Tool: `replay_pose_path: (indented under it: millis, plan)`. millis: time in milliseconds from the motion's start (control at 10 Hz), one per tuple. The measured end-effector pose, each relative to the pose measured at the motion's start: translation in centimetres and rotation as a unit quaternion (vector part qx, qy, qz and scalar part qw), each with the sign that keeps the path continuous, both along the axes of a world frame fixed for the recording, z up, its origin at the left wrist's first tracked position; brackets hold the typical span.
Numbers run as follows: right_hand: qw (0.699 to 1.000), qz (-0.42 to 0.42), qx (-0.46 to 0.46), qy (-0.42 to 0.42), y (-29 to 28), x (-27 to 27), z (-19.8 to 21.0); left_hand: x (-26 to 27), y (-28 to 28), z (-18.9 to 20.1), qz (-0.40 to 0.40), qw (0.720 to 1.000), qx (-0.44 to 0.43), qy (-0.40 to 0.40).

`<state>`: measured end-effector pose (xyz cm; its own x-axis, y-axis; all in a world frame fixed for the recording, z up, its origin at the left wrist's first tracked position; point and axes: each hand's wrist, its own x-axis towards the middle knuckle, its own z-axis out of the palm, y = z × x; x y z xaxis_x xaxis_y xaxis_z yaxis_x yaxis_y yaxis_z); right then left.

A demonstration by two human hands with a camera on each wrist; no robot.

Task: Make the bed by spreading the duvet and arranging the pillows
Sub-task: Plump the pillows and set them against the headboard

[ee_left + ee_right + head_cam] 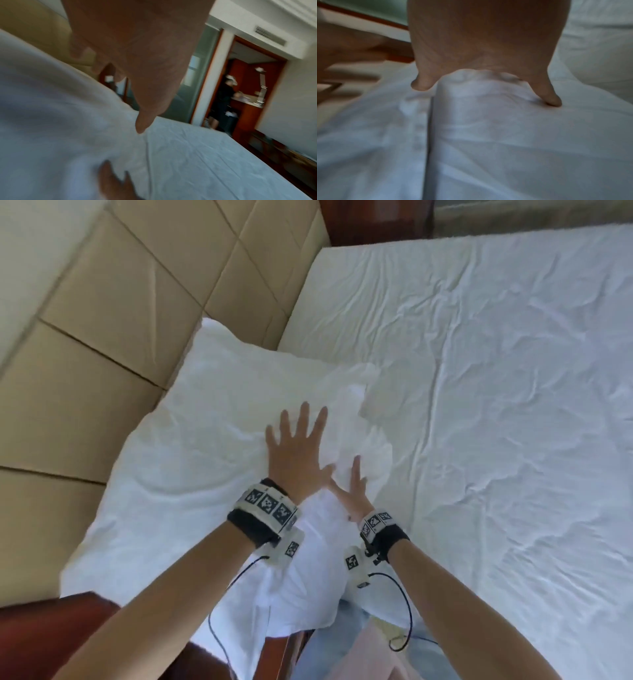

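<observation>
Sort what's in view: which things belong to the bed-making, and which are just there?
Job: pillow, left hand flat on it, right hand flat on its near edge, sheet.

Just there: headboard, nightstand, person in doorway.

free: bare sheet (496, 405) right | blocked: headboard (120, 302) left, seemingly touching pillow (212, 412)

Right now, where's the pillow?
Head view: the pillow lies left of centre at the bed's near corner, its far end against the padded headboard, under the left hand and the right hand.
</observation>
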<state>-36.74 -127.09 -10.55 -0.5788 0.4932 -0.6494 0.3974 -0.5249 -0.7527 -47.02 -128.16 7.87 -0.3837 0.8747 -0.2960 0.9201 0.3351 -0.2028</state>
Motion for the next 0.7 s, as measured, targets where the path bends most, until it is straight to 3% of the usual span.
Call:
replay_pose_path:
  millis: [100, 200, 300, 400, 700]
  plan:
    - [0.995, 0.018, 0.061, -0.083, 0.4, -2.9, 1.0, -4.2, -8.9, 1.7, 0.157, 0.987, 0.028, -0.032]
    - [0.987, 0.069, 0.076, -0.120, 0.3, -3.9, 1.5, -5.4, -12.7, 0.4, 0.169, 0.983, 0.039, -0.060]
    - [0.988, 0.088, 0.077, -0.105, -0.6, -1.8, 1.6, -6.6, -12.6, -1.4, 0.174, 0.982, 0.004, -0.072]
    - [0.989, 0.048, 0.100, -0.100, -1.2, 1.0, 1.3, -6.7, -12.1, -2.1, 0.169, 0.982, -0.020, -0.077]
    - [0.943, 0.068, 0.294, -0.138, -4.7, 6.0, 10.1, -6.3, -12.5, 1.0, 0.135, 0.985, -0.065, -0.085]
